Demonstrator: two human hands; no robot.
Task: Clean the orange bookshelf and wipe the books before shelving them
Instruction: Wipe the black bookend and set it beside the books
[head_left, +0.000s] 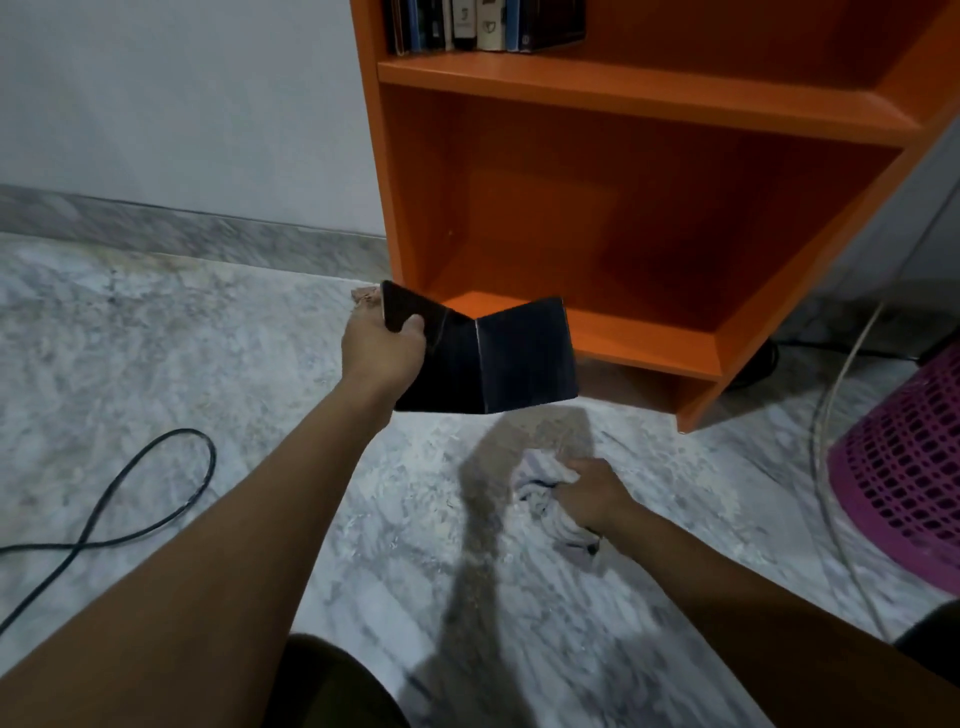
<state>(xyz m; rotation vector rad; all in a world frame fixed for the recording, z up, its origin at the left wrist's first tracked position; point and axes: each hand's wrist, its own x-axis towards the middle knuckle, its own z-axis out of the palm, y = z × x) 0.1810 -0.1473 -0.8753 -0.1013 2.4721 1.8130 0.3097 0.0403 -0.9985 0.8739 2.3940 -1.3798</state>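
My left hand (376, 351) grips a dark book (498, 358) by its left cover, thumb on top. The book hangs open in a V just in front of the bottom shelf of the orange bookshelf (639, 93). Lower and to the right, my right hand (595, 493) clutches a crumpled white cloth (545, 499) close above the marble floor. A row of several books (483, 23) stands upright on the upper shelf at the left. The lower compartment holds nothing.
A purple plastic basket (904, 467) sits on the floor at the right, with a pale cable (831, 467) beside it. A black cable (130, 499) loops over the floor at the left. A grey wall stands behind.
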